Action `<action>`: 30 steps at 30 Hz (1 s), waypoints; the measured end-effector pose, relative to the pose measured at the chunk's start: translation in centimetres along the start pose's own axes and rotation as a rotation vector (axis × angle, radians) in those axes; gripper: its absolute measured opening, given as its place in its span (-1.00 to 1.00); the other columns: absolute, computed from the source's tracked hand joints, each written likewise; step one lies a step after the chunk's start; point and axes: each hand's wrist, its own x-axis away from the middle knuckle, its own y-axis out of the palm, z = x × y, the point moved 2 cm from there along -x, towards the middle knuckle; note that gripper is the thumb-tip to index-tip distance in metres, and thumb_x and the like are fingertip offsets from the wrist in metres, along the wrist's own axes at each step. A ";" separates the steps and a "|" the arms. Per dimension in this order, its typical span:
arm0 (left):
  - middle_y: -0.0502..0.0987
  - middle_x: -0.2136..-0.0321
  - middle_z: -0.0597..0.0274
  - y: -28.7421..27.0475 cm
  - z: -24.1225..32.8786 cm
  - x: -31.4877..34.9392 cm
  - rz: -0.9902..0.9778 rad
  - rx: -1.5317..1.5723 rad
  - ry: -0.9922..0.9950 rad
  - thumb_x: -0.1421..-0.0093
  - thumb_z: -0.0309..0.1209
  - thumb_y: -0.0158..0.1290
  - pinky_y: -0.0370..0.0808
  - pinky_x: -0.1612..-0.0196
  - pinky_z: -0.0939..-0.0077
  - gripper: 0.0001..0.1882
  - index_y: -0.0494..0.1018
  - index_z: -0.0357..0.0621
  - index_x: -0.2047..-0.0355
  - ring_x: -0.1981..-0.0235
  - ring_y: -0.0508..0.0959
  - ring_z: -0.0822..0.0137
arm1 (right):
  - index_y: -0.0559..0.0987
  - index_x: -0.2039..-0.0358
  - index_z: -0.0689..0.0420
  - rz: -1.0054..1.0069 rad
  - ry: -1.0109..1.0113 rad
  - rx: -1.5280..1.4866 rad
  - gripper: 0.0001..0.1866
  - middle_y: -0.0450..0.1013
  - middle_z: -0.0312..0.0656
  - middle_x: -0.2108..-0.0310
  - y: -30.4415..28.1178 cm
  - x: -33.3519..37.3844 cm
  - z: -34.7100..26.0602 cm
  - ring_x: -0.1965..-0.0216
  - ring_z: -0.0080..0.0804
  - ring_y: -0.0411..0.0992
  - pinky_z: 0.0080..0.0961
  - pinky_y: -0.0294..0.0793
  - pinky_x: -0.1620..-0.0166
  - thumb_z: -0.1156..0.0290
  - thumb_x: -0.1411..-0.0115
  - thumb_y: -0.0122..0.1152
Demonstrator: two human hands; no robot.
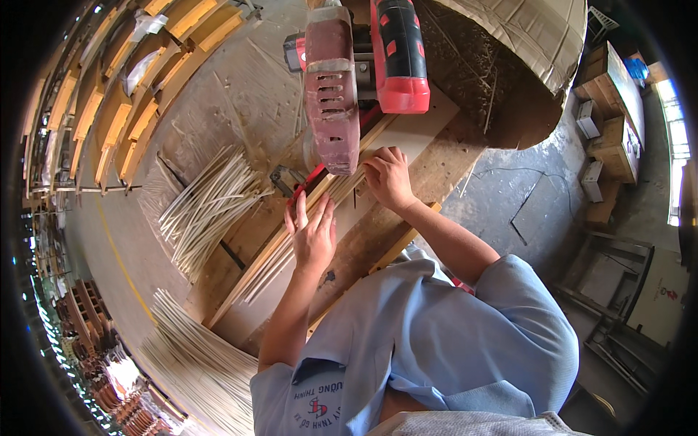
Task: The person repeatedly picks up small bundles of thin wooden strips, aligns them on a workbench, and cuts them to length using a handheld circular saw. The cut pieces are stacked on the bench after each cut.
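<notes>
A bundle of thin pale rods (pixel 275 267) lies slantwise along a wooden fence (pixel 256 270) on the workbench. My left hand (pixel 314 236) rests over the rods and the fence, its fingers stretched out and spread. Farther along, beside the saw guard, the fingers of my right hand (pixel 390 178) curl down at the far end of the rods; their tips are partly hidden. Right above this spot looms a chop saw (pixel 331 94) with a dusty reddish guard and a red and black handle (pixel 402 54). Its blade edge is hidden from this view.
Loose piles of pale rods (pixel 211 207) lie left of the fence, with more rods (pixel 200 356) at lower left. A large cardboard-like hood (pixel 520 36) stands behind the saw. Wooden racks (pixel 123 109) fill the far left. Wooden boxes (pixel 611 149) stand at right.
</notes>
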 end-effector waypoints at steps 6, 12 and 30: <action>0.46 -0.32 0.37 0.2 -0.1 -0.1 0.048 0.030 0.001 -0.14 -0.43 0.26 0.01 -0.44 -0.37 -0.49 0.58 -0.10 -0.15 -0.44 0.21 -0.16 | 0.75 0.31 -0.01 0.024 0.011 -0.008 -0.90 0.55 -0.32 0.25 0.2 -0.1 0.0 0.08 -0.16 0.43 -0.20 0.36 -0.02 0.39 -0.13 0.38; 0.48 -0.32 0.37 0.4 -0.1 0.1 0.045 0.015 -0.009 -0.18 -0.40 0.24 -0.01 -0.47 -0.39 -0.51 0.57 -0.09 -0.16 -0.46 0.22 -0.13 | 0.75 0.32 -0.07 0.017 -0.012 0.011 -0.91 0.57 -0.37 0.25 0.2 -0.1 -0.2 0.10 -0.19 0.44 -0.21 0.36 -0.01 0.38 -0.12 0.40; 0.53 -0.27 0.37 0.6 -0.1 0.1 0.095 -0.006 -0.006 -0.23 -0.44 0.20 0.02 -0.46 -0.37 -0.59 0.61 -0.09 -0.11 -0.42 0.27 -0.13 | 0.73 0.29 -0.04 -0.047 -0.021 -0.049 -0.88 0.53 -0.28 0.18 0.0 -0.1 0.4 0.03 -0.10 0.42 -0.15 0.40 -0.05 0.40 -0.13 0.37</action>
